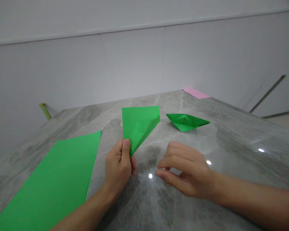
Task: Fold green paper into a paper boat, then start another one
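My left hand (119, 165) pinches the lower corner of a folded green paper (139, 123) between thumb and fingers. The paper is raised above the table, with a flat top edge and a slanted right side. My right hand (186, 168) holds nothing; its fingers are loosely bent, with a small gap between thumb and forefinger, to the right of the held paper. Beyond it, a folded green paper boat (186, 122) rests on the table. On the left lies a stack of green paper sheets (55, 176), partly behind my left forearm.
The grey marbled table (231, 154) has a glossy surface with light reflections. A pink paper (196, 93) lies at its far right edge. Behind stands a white wall (139, 64). A yellow-green strip (45, 111) shows past the left edge.
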Tool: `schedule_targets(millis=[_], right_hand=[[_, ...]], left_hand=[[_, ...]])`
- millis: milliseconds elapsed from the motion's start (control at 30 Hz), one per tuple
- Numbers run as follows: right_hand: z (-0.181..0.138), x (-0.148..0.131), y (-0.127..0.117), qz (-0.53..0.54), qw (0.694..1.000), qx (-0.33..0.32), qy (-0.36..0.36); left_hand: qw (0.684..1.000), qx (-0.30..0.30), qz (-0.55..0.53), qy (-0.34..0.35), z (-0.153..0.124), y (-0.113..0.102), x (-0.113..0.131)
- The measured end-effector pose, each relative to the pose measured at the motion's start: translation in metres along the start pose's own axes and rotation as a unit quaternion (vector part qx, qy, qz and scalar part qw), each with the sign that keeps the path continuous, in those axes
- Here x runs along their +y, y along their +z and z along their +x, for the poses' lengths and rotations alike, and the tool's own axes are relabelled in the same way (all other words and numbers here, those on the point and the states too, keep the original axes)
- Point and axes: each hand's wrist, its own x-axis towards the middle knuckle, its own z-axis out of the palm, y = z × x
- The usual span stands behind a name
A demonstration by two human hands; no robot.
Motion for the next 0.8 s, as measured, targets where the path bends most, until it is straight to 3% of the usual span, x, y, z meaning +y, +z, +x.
schedule_targets(millis=[67,133,200,333,433,600,800], right_hand=[[-0.001,-0.003,0.013,0.121,0.978,-0.037,0.165],[-0.002,-0.003,0.025,0.242,0.917,-0.07,0.31],[-0.002,0.0,0.032,0.303,0.878,-0.052,0.366],[0.0,0.006,0.033,0.397,0.843,-0.026,0.362],[0.004,0.005,0.032,0.451,0.823,-0.005,0.346],[0.008,0.004,0.032,0.454,0.823,0.009,0.341],[0.003,0.013,0.029,0.366,0.841,0.064,0.394]], left_hand=[[1.0,0.005,0.008,0.026,-0.003,0.003,0.001],[0.997,-0.011,0.028,0.069,-0.006,0.006,0.002],[0.991,-0.033,0.049,0.122,-0.007,0.009,0.001],[0.969,-0.067,0.073,0.227,-0.008,0.014,0.001],[0.961,-0.072,0.077,0.255,-0.007,0.015,0.002],[0.966,-0.097,0.037,0.236,-0.006,0.015,0.001],[0.978,-0.108,0.023,0.177,-0.005,0.015,-0.001]])
